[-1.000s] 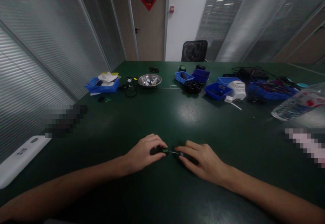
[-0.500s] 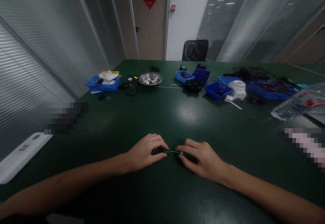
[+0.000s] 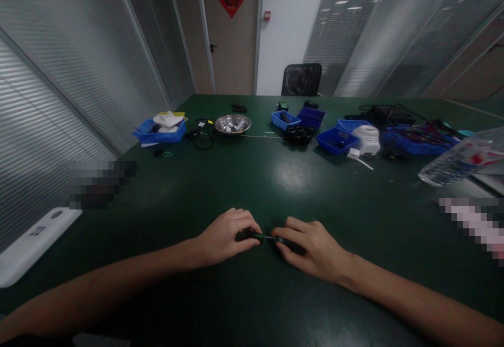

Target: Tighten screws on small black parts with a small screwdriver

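Note:
My left hand (image 3: pixel 228 235) is closed in a pinch on a small dark part with green on it (image 3: pixel 257 236), just left of the middle of the green table (image 3: pixel 189 300). What kind of part it is I cannot make out. Facing it from the right, my right hand (image 3: pixel 315 247) is wrapped round the black handle of a screwdriver (image 3: pixel 289 243). The thin metal shaft bridges the gap between the two hands and its tip meets the green part. Both hands rest low, at the table top. My fingers hide most of the handle.
Farther back stand a metal bowl (image 3: pixel 232 133) with small pieces, a blue tray (image 3: pixel 161 136) at left, and blue bins (image 3: pixel 336 142) beside a white plastic device (image 3: pixel 369 140). A clear bottle (image 3: pixel 444 168) lies at right. A white oblong case (image 3: pixel 37 247) sits at left.
Both hands keep almost the same place and the same hold. The background sits slightly lower in view, as my head has tilted a little.

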A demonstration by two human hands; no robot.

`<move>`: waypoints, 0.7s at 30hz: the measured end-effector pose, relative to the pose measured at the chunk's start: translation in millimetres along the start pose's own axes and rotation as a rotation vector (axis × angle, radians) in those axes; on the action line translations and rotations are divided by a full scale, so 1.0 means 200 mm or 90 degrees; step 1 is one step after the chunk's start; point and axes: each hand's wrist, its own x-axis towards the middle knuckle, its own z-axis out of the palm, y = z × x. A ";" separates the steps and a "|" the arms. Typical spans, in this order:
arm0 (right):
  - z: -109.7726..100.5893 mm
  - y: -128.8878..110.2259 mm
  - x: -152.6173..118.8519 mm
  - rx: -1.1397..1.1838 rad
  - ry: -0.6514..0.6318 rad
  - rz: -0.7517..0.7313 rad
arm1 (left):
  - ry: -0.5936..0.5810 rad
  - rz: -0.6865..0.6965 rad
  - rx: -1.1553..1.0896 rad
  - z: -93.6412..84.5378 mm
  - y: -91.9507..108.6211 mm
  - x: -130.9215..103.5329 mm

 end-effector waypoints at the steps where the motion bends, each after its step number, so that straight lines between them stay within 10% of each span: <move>1: 0.00 0.00 0.00 0.003 0.003 0.002 | -0.003 0.000 -0.001 0.00 0.00 0.00; 21: -0.01 0.01 0.05 0.141 0.152 0.118 | 0.019 -0.150 -0.121 0.00 0.00 -0.02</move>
